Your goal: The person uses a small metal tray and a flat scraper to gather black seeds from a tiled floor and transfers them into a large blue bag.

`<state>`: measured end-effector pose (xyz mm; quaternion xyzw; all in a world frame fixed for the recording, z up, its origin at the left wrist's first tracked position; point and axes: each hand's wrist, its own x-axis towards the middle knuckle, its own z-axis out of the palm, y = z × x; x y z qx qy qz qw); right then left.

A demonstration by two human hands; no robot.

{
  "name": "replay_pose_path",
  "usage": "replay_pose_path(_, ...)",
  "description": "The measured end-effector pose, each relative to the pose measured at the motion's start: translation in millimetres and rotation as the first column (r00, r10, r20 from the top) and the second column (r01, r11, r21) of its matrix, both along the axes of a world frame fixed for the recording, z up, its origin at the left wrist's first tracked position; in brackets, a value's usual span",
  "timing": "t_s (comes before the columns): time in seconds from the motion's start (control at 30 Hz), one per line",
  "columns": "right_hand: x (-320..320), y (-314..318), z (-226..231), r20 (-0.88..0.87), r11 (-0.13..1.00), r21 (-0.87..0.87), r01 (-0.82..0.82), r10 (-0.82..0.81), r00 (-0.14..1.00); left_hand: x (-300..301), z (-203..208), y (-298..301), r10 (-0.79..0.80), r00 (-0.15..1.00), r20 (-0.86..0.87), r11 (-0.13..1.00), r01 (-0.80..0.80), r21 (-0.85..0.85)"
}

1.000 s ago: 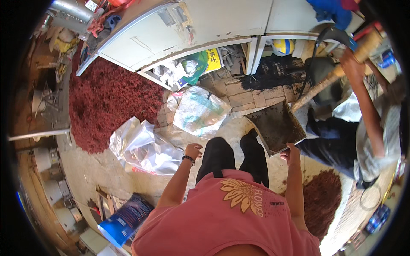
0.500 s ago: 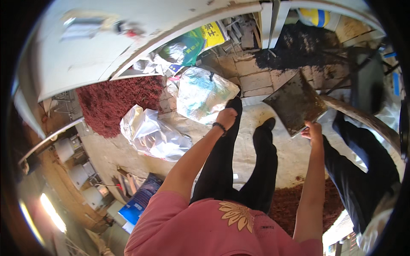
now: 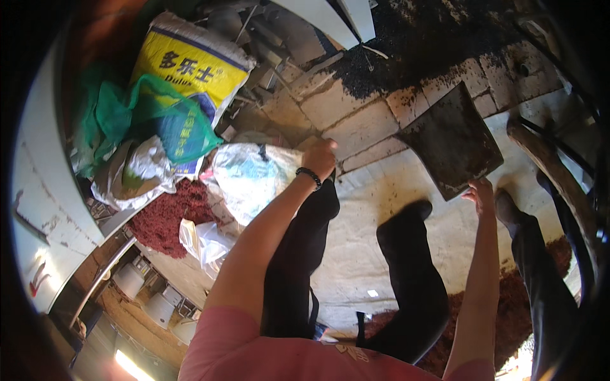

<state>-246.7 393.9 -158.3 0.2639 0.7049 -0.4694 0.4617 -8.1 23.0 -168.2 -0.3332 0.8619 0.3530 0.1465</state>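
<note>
My right hand [image 3: 481, 192] grips the near edge of a dark, square metal pan [image 3: 452, 143], dirty and slightly curved, tilted above the pale floor sheet. My left hand [image 3: 319, 157] is closed in a fist beside the right edge of a white woven sack [image 3: 254, 174]. Whatever is inside the fist, if anything, is hidden. Dark, loose granular material [image 3: 419, 44] lies on the bricks beyond the pan. My two legs in black stand between my arms.
A yellow sack [image 3: 190, 66], green net bag [image 3: 171, 120] and reddish-brown loose heap [image 3: 168, 219] lie at left. A clear plastic bag [image 3: 206, 244] sits beside the heap. At right, another person's leg [image 3: 540, 279] stands near a curved wooden pole [image 3: 556, 168]. The pale sheet [image 3: 349, 254] covers the floor.
The view has shifted forward and turned, bringing the yellow sack and dark granules closer. My left hand has stayed closed beside the white sack. My right hand keeps hold of the pan, whose tilt has changed.
</note>
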Motion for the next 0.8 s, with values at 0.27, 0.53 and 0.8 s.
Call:
replay_pose_path(0.27,-37.9,13.0,-28.2,-0.117,0.990,-0.059,-0.126,0.118,0.986,-84.4,-69.6,-67.4,-0.212,0.946,-0.244,0.886,0.081,-0.456)
replay_pose_path(0.53,-62.7,-19.0,-33.5,-0.215,0.958,-0.139,-0.253,0.220,0.952,-122.5,-100.0,-107.8,-0.095,0.865,-0.493,0.799,-0.229,-0.556)
replay_pose_path(0.8,-69.9,-22.3,-41.6,-0.241,0.962,-0.145,-0.229,0.191,0.952,-169.8,-77.9,-151.0,-0.472,0.882,0.018,0.456,0.261,-0.851)
